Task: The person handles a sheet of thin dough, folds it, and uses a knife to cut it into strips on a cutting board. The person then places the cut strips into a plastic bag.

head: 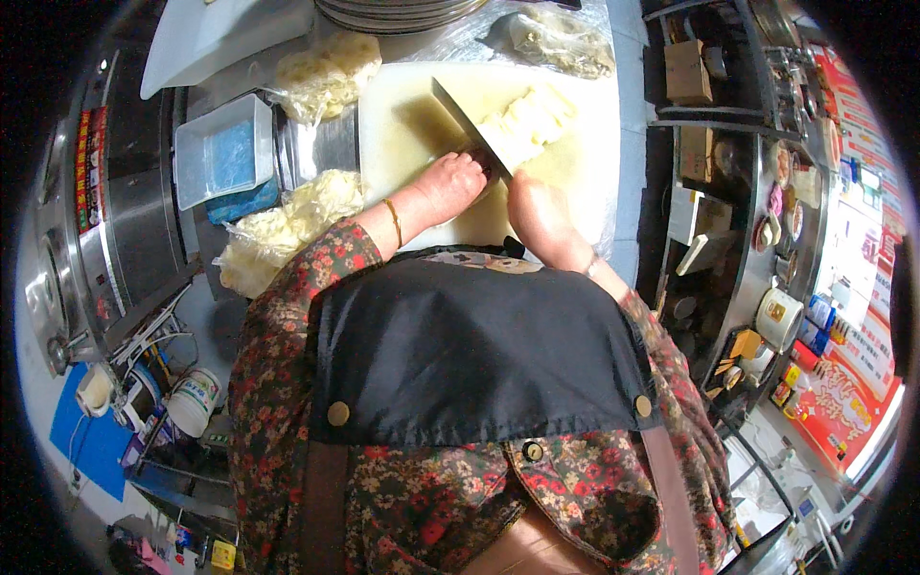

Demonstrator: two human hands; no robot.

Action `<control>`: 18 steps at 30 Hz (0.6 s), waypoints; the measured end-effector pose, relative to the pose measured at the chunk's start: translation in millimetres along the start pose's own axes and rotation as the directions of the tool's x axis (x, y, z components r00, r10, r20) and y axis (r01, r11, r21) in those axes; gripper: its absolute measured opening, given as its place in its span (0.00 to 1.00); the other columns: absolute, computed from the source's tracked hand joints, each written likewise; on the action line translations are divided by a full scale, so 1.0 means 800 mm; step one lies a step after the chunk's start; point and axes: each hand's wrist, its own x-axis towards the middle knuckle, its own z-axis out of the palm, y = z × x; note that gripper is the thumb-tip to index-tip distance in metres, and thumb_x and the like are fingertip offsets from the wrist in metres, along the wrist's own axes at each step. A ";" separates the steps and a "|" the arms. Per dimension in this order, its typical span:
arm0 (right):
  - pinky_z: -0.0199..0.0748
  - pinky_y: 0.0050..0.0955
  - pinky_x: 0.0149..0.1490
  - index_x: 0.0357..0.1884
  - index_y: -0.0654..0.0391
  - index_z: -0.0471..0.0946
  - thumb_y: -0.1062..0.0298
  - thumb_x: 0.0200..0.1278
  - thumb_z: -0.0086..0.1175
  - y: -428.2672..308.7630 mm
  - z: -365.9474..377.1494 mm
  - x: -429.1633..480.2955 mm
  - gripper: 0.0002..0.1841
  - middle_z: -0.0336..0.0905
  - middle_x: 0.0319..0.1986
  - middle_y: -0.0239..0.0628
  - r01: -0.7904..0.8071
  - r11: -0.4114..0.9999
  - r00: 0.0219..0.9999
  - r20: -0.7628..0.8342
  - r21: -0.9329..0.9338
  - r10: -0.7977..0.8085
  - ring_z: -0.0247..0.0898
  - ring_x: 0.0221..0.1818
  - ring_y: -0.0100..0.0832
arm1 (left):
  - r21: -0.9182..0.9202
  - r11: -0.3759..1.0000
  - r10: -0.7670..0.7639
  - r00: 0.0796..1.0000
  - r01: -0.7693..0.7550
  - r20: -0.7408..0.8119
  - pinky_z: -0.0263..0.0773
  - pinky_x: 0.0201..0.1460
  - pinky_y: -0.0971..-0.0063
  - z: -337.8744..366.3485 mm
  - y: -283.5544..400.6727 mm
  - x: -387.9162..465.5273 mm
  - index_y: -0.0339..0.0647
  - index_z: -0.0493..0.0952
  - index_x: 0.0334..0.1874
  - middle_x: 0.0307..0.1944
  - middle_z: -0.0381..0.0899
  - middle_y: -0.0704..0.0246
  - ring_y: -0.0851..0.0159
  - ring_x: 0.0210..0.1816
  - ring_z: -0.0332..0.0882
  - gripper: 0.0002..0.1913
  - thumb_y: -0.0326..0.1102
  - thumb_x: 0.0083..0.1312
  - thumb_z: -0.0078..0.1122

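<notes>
My right hand (540, 212) is closed round the handle of a broad kitchen knife (463, 118). Its blade slants up and to the left across a white cutting board (392, 93). Against the right side of the blade lies a heap of pale yellow cut food (532, 122), its exact kind unclear. On the other side, my left hand (454, 183) rests low over the board with fingers curled close to the blade. Something dark reddish shows at its fingertips, too shaded to name, and whatever lies beneath the fingers is hidden.
Clear plastic bags of pale food (327, 72) lie left of the board, near a translucent plastic tub (224, 154). Behind the board are stacked round plates (402, 16) and another plastic bag (557, 43). Metal shelving (708, 118) holds boxes at the right.
</notes>
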 end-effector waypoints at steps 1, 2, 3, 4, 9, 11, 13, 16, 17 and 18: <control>0.69 0.46 0.31 0.28 0.62 0.70 0.70 0.57 0.48 -0.004 0.007 0.021 0.06 0.74 0.19 0.53 0.066 0.997 0.995 -0.072 -0.029 -0.068 0.72 0.25 0.53 | 0.016 0.999 -0.034 0.999 0.035 -0.032 0.68 0.46 0.66 0.001 0.001 -0.001 0.37 0.74 0.29 0.33 0.74 0.62 0.59 0.37 0.72 0.07 0.30 0.55 0.46; 0.68 0.46 0.31 0.28 0.62 0.70 0.70 0.57 0.48 -0.010 0.011 0.045 0.06 0.73 0.19 0.53 0.114 0.991 0.985 -0.122 -0.073 -0.122 0.72 0.25 0.53 | 0.025 0.998 -0.061 0.998 0.062 -0.035 0.68 0.46 0.66 0.002 0.001 -0.002 0.36 0.74 0.29 0.34 0.74 0.61 0.59 0.37 0.72 0.07 0.29 0.55 0.46; 0.68 0.46 0.31 0.28 0.62 0.70 0.70 0.58 0.48 -0.012 0.010 0.049 0.06 0.73 0.19 0.53 0.126 0.990 0.978 -0.160 -0.065 -0.135 0.72 0.25 0.53 | 0.015 0.999 -0.044 0.993 0.046 -0.110 0.68 0.45 0.66 0.003 0.001 -0.004 0.36 0.74 0.29 0.34 0.74 0.61 0.58 0.37 0.72 0.07 0.29 0.55 0.46; 0.68 0.46 0.30 0.28 0.62 0.70 0.70 0.58 0.48 -0.015 0.009 0.054 0.06 0.73 0.19 0.53 0.139 0.989 0.969 -0.198 -0.058 -0.147 0.72 0.25 0.53 | -0.003 1.000 -0.021 0.988 0.021 -0.151 0.68 0.45 0.66 0.004 0.001 -0.006 0.35 0.74 0.30 0.34 0.74 0.61 0.58 0.37 0.72 0.07 0.29 0.55 0.46; 0.72 0.43 0.32 0.26 0.61 0.69 0.75 0.51 0.48 -0.012 -0.028 -0.003 0.02 0.74 0.19 0.50 0.029 0.997 0.990 -0.142 0.065 -0.020 0.74 0.27 0.51 | -0.057 0.998 0.026 0.970 -0.041 -0.242 0.69 0.43 0.68 0.003 -0.002 -0.014 0.37 0.75 0.28 0.31 0.74 0.63 0.60 0.37 0.72 0.06 0.29 0.54 0.48; 0.72 0.43 0.33 0.26 0.61 0.70 0.75 0.51 0.48 -0.012 -0.036 -0.026 0.01 0.75 0.20 0.50 -0.064 0.997 0.998 -0.005 -0.043 0.064 0.74 0.27 0.51 | -0.032 0.998 0.056 0.982 -0.062 -0.180 0.69 0.43 0.69 0.001 -0.003 -0.015 0.39 0.76 0.27 0.29 0.74 0.64 0.61 0.36 0.73 0.06 0.29 0.53 0.48; 0.72 0.43 0.33 0.27 0.61 0.70 0.76 0.51 0.47 -0.008 -0.036 -0.036 0.01 0.75 0.21 0.51 -0.092 0.989 0.992 0.071 -0.113 0.100 0.75 0.27 0.50 | -0.004 0.997 0.074 0.983 -0.076 -0.167 0.69 0.42 0.70 0.000 -0.003 -0.014 0.41 0.76 0.25 0.27 0.74 0.65 0.61 0.36 0.73 0.05 0.29 0.53 0.48; 0.72 0.44 0.32 0.26 0.61 0.70 0.75 0.53 0.47 -0.008 -0.021 -0.028 0.02 0.75 0.20 0.52 -0.049 0.993 0.995 0.082 -0.105 0.058 0.74 0.26 0.51 | -0.014 0.998 0.056 0.989 -0.059 -0.136 0.69 0.42 0.69 -0.002 -0.001 -0.013 0.41 0.76 0.24 0.27 0.75 0.65 0.61 0.35 0.73 0.05 0.30 0.52 0.49; 0.71 0.44 0.31 0.26 0.61 0.69 0.73 0.55 0.47 -0.009 -0.012 -0.019 0.04 0.74 0.20 0.52 -0.012 0.997 0.999 0.047 -0.077 0.015 0.73 0.26 0.52 | -0.020 0.999 0.042 0.990 -0.045 -0.136 0.69 0.42 0.69 -0.002 -0.001 -0.013 0.41 0.75 0.24 0.28 0.75 0.64 0.61 0.35 0.73 0.05 0.30 0.52 0.49; 0.70 0.45 0.30 0.26 0.61 0.68 0.71 0.57 0.48 -0.010 -0.004 -0.005 0.06 0.74 0.19 0.52 -0.021 0.997 0.998 0.055 -0.079 0.025 0.73 0.26 0.54 | -0.004 1.000 0.027 0.991 -0.028 -0.130 0.69 0.42 0.69 -0.002 0.000 -0.014 0.41 0.75 0.24 0.28 0.75 0.64 0.61 0.35 0.73 0.05 0.30 0.52 0.49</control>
